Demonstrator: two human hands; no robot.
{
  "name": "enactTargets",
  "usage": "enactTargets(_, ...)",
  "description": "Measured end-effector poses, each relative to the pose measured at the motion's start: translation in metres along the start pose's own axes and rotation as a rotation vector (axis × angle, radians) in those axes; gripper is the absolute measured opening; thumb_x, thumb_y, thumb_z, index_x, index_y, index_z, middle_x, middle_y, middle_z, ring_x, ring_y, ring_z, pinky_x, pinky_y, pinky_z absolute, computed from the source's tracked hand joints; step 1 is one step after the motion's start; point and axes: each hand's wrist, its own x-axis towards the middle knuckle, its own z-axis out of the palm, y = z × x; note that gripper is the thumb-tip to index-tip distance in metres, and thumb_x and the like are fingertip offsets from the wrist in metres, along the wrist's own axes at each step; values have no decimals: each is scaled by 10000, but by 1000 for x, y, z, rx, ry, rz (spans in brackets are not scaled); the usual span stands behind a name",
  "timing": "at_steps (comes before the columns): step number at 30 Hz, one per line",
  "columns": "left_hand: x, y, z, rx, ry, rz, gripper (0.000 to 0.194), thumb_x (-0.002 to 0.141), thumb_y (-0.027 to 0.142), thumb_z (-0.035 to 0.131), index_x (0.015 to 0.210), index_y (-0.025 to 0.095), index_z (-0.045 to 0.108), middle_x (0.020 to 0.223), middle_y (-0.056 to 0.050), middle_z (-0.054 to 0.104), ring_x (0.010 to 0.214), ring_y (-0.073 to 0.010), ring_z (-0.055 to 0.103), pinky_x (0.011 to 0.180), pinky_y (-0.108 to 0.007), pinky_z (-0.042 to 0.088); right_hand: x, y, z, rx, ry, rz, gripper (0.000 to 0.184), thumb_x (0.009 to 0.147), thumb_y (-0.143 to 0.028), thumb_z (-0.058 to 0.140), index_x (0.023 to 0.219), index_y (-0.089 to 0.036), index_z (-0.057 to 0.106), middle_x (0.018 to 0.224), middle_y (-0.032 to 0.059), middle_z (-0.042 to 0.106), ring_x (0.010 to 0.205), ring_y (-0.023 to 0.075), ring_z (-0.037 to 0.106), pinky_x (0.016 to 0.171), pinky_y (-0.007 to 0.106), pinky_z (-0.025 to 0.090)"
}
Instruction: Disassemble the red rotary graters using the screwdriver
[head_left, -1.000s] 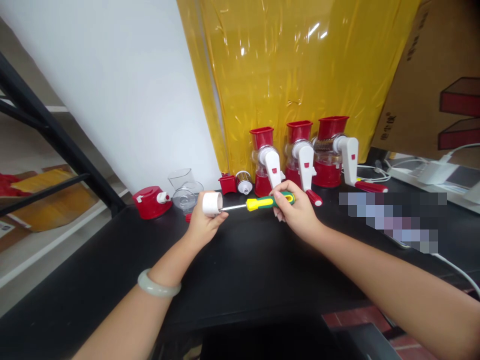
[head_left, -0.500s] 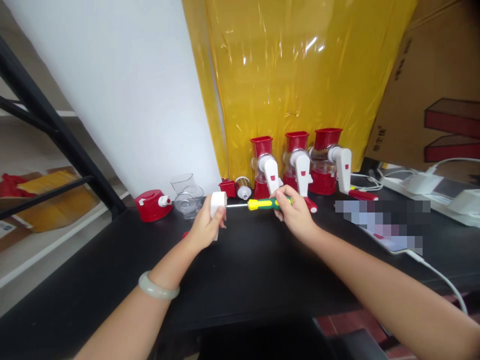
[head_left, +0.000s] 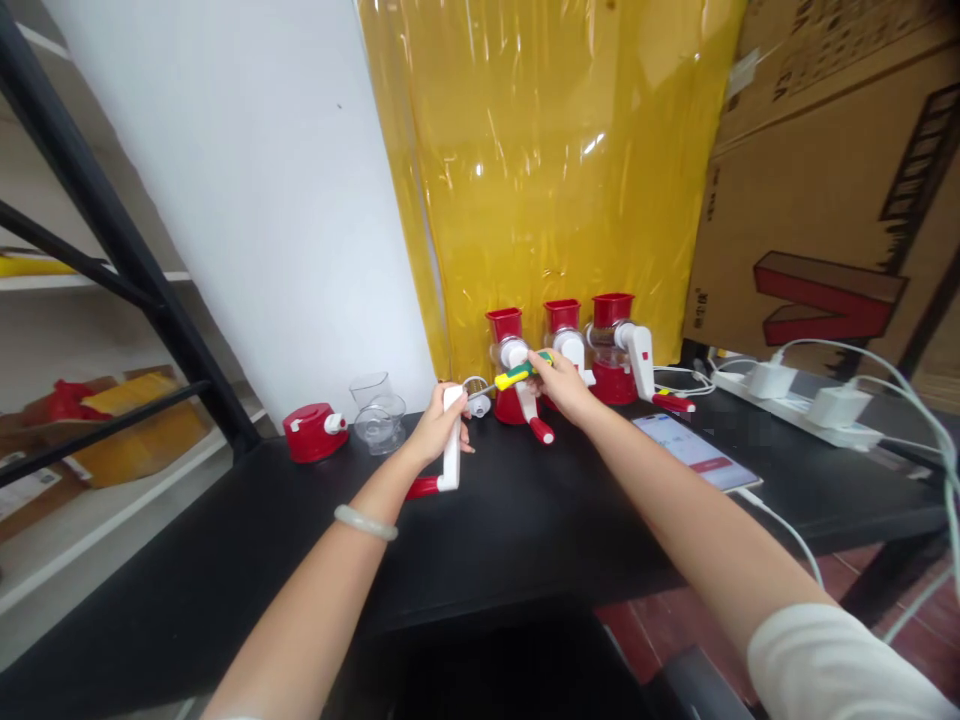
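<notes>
Near the surface's (head_left: 517,545) back edge, one red base (head_left: 315,432) and one clear housing (head_left: 379,420) are sitting, the left hand (head_left: 435,430) is clasping one white crank (head_left: 451,460) over the surface, near-upright in view, red grip (head_left: 422,487) pointing left, the right hand (head_left: 561,385) is gripping one slanting screwdriver (head_left: 517,375), tip leftward, and three grinders (head_left: 613,385) are lining that edge.

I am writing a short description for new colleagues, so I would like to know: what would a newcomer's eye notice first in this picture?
Probably the tall yellow sheet behind the black table. Next, perhaps, the three red and white graters lined up in front of it. Closer, the right hand holds a green and yellow screwdriver pointing toward the white crank in the left hand.
</notes>
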Motion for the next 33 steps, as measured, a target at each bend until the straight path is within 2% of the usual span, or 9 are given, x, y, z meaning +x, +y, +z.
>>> enactTargets(4,-7,-14,6,-24,-10,-51,534,803,584,700,1079,245,394,850,44,579,516,-96,599,443,-349,612,-11,19,-7,-115,52,-22,570,709,-771,650,713,-216,521,507,-55,424,465,103,413,445,261,306)
enactTargets(8,-14,-19,6,-50,10,-69,516,800,571,709,1040,233,401,840,36,593,539,-102,597,446,-357,615,-21,27,-6,-71,18,18,535,695,-707,681,818,-194,595,533,-71,433,452,79,361,435,241,267)
enactTargets(13,-15,-27,6,-67,72,-98,508,798,555,717,1057,240,415,790,47,584,511,-93,569,448,-357,614,-30,30,-1,-34,-25,55,449,711,-576,703,936,-197,617,548,-82,454,449,84,394,446,232,287)
enactTargets(18,-14,-29,10,-66,75,-116,536,794,511,726,1185,260,459,764,56,565,490,-80,548,448,-328,607,-33,32,-4,-168,5,-70,495,831,-680,555,842,-188,615,629,-26,531,514,107,468,512,265,364)
enactTargets(21,-15,-27,12,-75,78,-109,517,801,514,716,1178,251,479,766,51,568,494,-78,549,461,-329,614,-33,33,-7,-270,28,-125,515,843,-705,536,765,-198,575,615,-20,532,548,118,490,557,273,385)
enactTargets(25,-15,-27,11,-80,104,-121,469,814,517,708,1137,245,503,769,47,573,504,-78,557,481,-329,621,-30,37,-8,-251,-22,-64,475,811,-679,595,792,-205,566,564,-46,500,502,110,459,541,269,383)
enactTargets(29,-14,-27,11,-90,137,-129,433,834,493,699,1136,246,510,767,46,572,502,-76,554,493,-329,626,-25,47,-8,-205,-30,-40,388,784,-569,667,874,-196,613,684,-25,573,549,102,488,559,255,402)
enactTargets(33,-14,-27,12,-91,141,-134,399,855,473,683,1130,243,508,763,45,571,495,-76,550,494,-333,627,-23,51,-9,-184,-41,-6,312,810,-495,627,876,-191,632,751,-3,593,596,113,516,586,262,421)
